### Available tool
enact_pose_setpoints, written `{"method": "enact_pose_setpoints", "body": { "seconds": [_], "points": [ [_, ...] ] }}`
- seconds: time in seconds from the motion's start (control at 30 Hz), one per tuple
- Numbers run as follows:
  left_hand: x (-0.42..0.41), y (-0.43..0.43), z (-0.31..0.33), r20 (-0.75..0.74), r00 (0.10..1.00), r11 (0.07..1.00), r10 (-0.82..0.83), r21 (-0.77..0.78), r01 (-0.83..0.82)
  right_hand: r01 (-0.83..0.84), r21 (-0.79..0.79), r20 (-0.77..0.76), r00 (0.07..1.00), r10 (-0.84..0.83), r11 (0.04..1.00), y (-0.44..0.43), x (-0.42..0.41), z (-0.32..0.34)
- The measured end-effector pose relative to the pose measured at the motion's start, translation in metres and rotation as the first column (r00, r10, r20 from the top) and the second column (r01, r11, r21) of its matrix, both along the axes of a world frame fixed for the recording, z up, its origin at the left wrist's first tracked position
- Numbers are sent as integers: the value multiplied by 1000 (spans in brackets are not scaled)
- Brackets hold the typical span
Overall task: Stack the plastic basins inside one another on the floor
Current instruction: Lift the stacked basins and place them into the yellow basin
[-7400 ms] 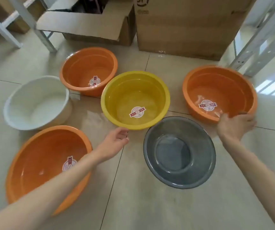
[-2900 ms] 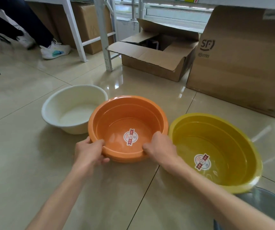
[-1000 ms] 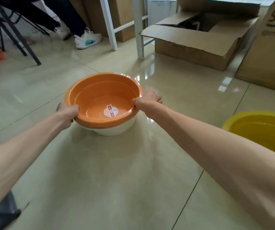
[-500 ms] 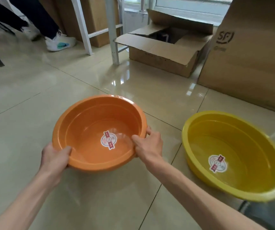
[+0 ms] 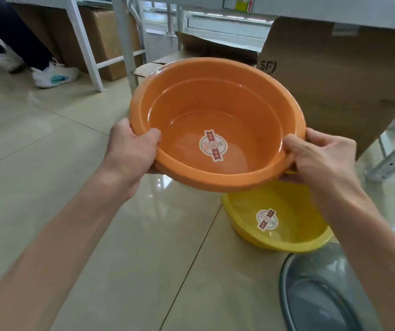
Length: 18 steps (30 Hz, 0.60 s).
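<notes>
- I read "SF)" printed in dark letters on the cardboard box [image 5: 339,87].
- Round stickers sit in the orange basin [image 5: 215,120] and yellow basin [image 5: 275,235]; I cannot read their print.

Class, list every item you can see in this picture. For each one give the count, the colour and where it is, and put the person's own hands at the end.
orange basin: 1, orange with a round sticker inside, held up off the floor, centre of view
yellow basin: 1, yellow with a sticker inside, on the floor below and right of the orange one
grey basin: 1, grey, on the floor at the bottom right, partly cut off
cardboard boxes: at least 3, brown, along the back; the right one is printed SF
white frame legs: several, white, upper left and centre
shoe: 1 clearly seen, white with a teal mark, upper left, on another person's foot
tiled floor: beige, glossy
left hand: gripping the orange basin's left rim
right hand: gripping its right rim
</notes>
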<state>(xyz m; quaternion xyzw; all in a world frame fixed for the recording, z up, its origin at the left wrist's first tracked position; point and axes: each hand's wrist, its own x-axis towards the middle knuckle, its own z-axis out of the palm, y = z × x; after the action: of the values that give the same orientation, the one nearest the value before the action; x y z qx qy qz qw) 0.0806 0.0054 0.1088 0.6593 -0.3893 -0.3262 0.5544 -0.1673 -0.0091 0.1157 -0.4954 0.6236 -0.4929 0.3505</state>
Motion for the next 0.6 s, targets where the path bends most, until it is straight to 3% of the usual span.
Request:
{"method": "enact_pose_setpoints", "body": {
  "seconds": [0.3,0.47,0.6],
  "points": [
    [-116,-18,-47,-57,966,942,-250,214,257,217,136,-81,975,-208,967,19,-108,-43],
    [-143,-33,-81,46,974,935,-223,292,201,259,176,-142,961,-236,950,17,-137,-89],
    [-146,-32,-111,147,955,906,-259,381,187,238,136,-291,937,-191,962,15,-140,-117]
  ]
}}
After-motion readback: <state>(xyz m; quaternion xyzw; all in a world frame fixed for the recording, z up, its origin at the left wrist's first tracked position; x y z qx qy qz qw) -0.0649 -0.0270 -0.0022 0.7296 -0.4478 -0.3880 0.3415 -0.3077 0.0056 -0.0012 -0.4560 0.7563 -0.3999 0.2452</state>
